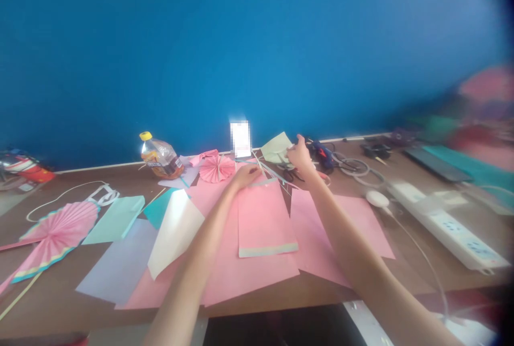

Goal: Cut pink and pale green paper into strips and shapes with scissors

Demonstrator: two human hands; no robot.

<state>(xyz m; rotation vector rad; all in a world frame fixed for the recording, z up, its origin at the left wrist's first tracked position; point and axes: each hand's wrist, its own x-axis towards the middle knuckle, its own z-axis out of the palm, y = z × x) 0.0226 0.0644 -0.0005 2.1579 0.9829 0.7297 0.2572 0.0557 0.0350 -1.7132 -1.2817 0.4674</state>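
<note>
My left hand [246,175] rests at the top edge of a pink paper [265,217] with a pale strip along its near edge; its fingers are blurred. A round pink folded-paper fan [217,168] lies just left of that hand. My right hand [299,153] is raised near a pale green sheet [276,148] and dark tools [322,154]; whether its curled fingers hold anything is too blurred to tell. More pink sheets [361,217] spread beneath both forearms. A bright phone-like screen [240,140] stands against the wall between the hands.
A bottle with a yellow cap [161,159] leans at the back left. On the left lie a larger pink fan [60,231], mint paper [116,218] and a white curled sheet [174,233]. A power strip [450,228], cables and a white round device [377,198] are at right.
</note>
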